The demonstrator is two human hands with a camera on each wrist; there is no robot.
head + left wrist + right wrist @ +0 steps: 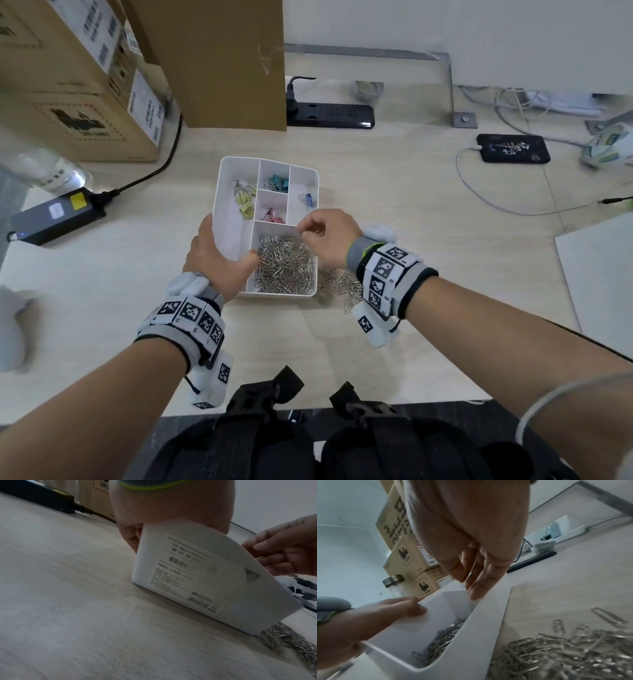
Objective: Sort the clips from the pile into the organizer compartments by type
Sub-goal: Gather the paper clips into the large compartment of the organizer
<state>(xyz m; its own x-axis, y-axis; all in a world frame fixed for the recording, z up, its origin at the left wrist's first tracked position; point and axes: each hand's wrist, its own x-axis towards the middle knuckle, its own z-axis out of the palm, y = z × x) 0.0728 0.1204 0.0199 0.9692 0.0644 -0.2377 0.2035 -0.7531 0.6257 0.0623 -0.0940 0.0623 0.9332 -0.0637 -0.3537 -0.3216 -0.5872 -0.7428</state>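
Note:
A white organizer (226, 192) sits mid-table. It holds yellow binder clips (245, 202) in the long left compartment, teal ones (277, 182) at the back, pink ones (272, 215) in the middle and a blue one (308, 198) on the right. Silver paper clips (284, 267) fill the near compartment. My left hand (219, 250) grips the left wall, thumb inside. My right hand (303, 230) hovers over the paper clips, fingertips pinching a thin wire clip (259, 558). A loose paper clip pile (342, 284) lies just right of the organizer.
Cardboard boxes (68, 102) stand at the back left, with a black power strip (329, 114) behind the organizer. A power adapter (58, 216) and a clear jar (51, 171) lie to the left. A phone (513, 149) with cables and a white sheet (603, 274) are on the right.

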